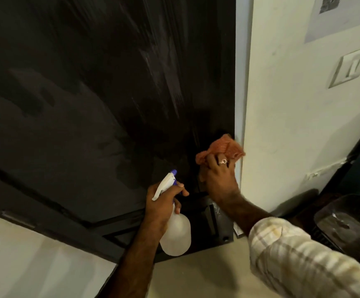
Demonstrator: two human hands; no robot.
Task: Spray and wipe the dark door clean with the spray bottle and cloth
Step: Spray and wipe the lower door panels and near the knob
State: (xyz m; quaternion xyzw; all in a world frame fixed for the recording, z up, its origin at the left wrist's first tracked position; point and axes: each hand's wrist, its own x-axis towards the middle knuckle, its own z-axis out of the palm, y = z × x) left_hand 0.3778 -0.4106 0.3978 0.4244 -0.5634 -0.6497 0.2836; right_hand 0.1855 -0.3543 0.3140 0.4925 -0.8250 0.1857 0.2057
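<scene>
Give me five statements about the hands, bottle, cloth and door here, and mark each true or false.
1. The left hand grips the spray bottle. True.
2. The cloth is blue. False: it is orange.
3. The right hand presses the cloth against the dark door near its right edge. True.
4. The bottle's nozzle points down at the floor. False: it points up toward the door.
5. A light switch sits on the wall right of the door. True.
</scene>
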